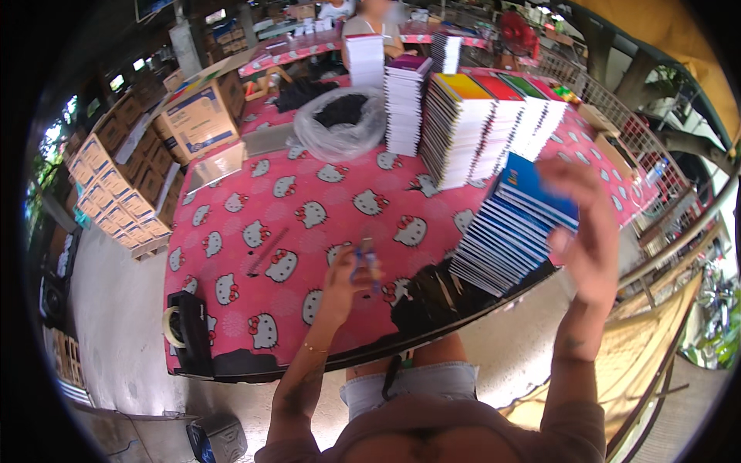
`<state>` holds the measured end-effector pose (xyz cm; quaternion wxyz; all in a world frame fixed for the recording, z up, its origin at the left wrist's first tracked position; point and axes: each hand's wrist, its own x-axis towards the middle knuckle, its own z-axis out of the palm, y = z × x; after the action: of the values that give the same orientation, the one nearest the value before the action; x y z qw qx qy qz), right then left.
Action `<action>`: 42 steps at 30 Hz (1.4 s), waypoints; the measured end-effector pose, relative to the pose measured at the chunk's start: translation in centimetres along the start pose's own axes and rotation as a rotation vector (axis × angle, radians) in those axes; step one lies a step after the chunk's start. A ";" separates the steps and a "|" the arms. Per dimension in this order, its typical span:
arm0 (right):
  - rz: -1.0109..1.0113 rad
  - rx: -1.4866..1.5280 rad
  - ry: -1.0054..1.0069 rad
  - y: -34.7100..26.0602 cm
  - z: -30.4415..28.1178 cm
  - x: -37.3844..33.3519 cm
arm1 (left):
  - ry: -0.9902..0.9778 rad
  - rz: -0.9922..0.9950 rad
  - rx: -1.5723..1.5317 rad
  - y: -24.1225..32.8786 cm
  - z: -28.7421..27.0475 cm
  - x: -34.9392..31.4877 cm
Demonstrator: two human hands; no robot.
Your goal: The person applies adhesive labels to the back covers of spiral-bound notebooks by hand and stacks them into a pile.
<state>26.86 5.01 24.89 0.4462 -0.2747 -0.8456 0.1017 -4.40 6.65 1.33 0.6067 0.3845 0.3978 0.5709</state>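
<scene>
My left hand (349, 284) is closed around a small blue-handled tool (366, 262), too blurred to tell its kind, above the pink cloth with cat faces. At the table's front right leans a tall stack of blue spiral notebooks (502, 235), tilted. Beside its upper right side is my right hand (580, 228), smeared by motion, fingers curved and thumb apart, holding nothing visible; I cannot tell whether it touches the stack. A thin dark binding coil (268, 251) lies on the cloth left of my left hand.
Behind stand notebook stacks with yellow (461, 86), red (498, 89) and purple (409, 65) covers. A clear plastic bag (309, 127) holds black material. A black tape dispenser (193, 332) sits at the front left corner, cardboard boxes (202, 122) beyond the left edge. Another person (374, 27) is across the table.
</scene>
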 end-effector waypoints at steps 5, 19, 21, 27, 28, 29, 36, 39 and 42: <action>0.022 -0.250 -0.436 5.0 -3.4 3.9 | -0.377 0.046 -0.008 2.0 12.6 -0.2; -0.048 -0.198 -0.528 11.5 -1.8 2.2 | -0.298 -0.054 0.032 4.2 18.3 0.9; -0.068 -0.196 -0.513 11.5 -1.6 2.3 | -0.184 0.263 0.448 4.7 18.6 0.4; -0.068 -0.212 -0.501 11.8 -1.5 2.0 | 0.032 0.723 1.097 5.9 19.4 -0.5; -0.065 -0.203 -0.506 11.9 -1.5 1.9 | -0.098 0.464 0.897 6.2 19.0 -0.3; -0.069 -0.193 -0.507 11.7 -1.5 2.1 | -0.214 0.214 0.694 6.6 18.5 -0.3; -0.061 -0.205 -0.512 11.8 -1.4 2.0 | -0.321 -0.152 -0.003 5.9 17.9 0.4; -0.063 -0.216 -0.501 11.8 -1.5 1.8 | -0.307 -0.178 0.020 6.1 17.6 0.7; -0.069 -0.220 -0.488 11.7 -1.5 1.7 | -0.306 -0.192 0.017 6.7 17.7 0.4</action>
<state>31.67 15.53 22.01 0.1999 -0.2598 -0.9430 0.0570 9.33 7.14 14.38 0.7086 0.4323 0.3402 0.4419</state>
